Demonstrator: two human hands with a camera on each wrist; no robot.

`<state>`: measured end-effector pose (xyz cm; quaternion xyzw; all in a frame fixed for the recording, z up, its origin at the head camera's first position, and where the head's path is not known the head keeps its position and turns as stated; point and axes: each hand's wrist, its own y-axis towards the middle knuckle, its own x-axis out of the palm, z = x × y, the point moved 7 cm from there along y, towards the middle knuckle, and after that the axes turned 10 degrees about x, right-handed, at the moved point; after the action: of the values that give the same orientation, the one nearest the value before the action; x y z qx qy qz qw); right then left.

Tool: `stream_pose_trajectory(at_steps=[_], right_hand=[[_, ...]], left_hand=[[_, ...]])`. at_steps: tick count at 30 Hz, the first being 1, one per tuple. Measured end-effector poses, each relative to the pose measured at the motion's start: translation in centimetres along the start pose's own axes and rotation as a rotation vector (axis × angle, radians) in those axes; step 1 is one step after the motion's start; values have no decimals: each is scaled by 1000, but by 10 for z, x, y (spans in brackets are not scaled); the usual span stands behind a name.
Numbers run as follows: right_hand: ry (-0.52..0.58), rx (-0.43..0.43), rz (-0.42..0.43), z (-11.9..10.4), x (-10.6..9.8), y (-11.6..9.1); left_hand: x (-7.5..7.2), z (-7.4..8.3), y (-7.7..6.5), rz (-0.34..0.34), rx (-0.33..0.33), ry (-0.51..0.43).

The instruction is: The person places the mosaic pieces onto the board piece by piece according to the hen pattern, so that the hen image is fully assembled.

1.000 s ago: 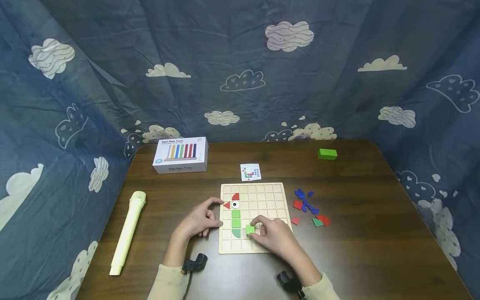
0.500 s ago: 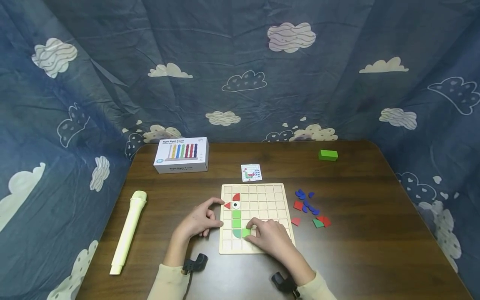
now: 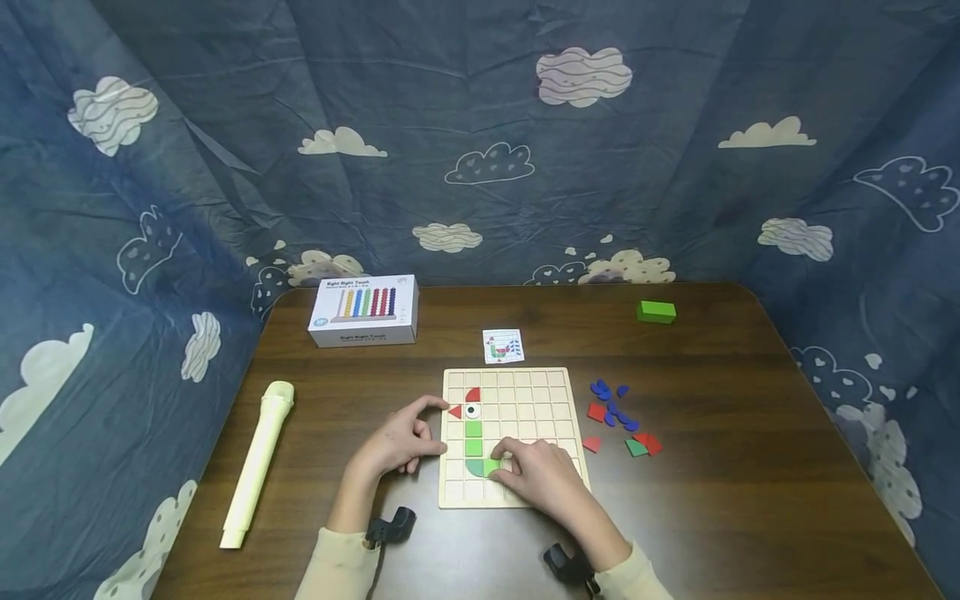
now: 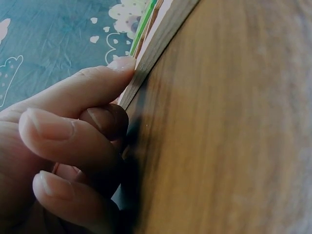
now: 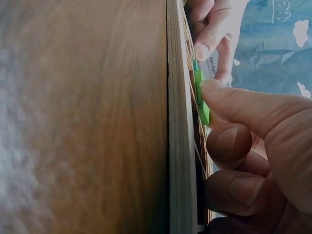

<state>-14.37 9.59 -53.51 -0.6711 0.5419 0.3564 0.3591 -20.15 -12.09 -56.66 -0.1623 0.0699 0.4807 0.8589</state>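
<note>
A gridded wooden board (image 3: 524, 408) lies in front of me. My left hand (image 3: 395, 439) rests at its left edge, index finger and thumb touching the rim a little apart. My right hand (image 3: 545, 475) pinches a green square tile (image 3: 491, 467) between thumb and forefinger, low in the grid beside a darker green quarter-round tile (image 3: 474, 468). In the right wrist view this green tile (image 5: 204, 111) appears tilted against the board. Above the quarter-round stand two green squares (image 3: 473, 438), a round eye tile (image 3: 472, 410) and a red quarter-round (image 3: 473, 394); a red triangle (image 3: 455, 412) sits left of the eye.
Loose blue pieces (image 3: 613, 407) and several red pieces (image 3: 596, 412) lie right of the board, with a green one (image 3: 636, 448). A picture card (image 3: 502, 346) lies behind it. Farther out are a white box (image 3: 363, 311), a green block (image 3: 656, 312) and a pale yellow stick (image 3: 257, 465).
My right hand has moved slightly left and down with the green square tile, bringing it beside the darker green quarter-round. My left hand stays at the board's edge.
</note>
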Motion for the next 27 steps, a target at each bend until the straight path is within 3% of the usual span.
stream_pose_trajectory(at_steps=[14,27], right_hand=[[-9,-13,40,-2,-4,2],[-22,-25,34,-2,-2,-2]], left_hand=[[-4,3,2,10,-4,44],[-1,-2,2,2,-7,28]])
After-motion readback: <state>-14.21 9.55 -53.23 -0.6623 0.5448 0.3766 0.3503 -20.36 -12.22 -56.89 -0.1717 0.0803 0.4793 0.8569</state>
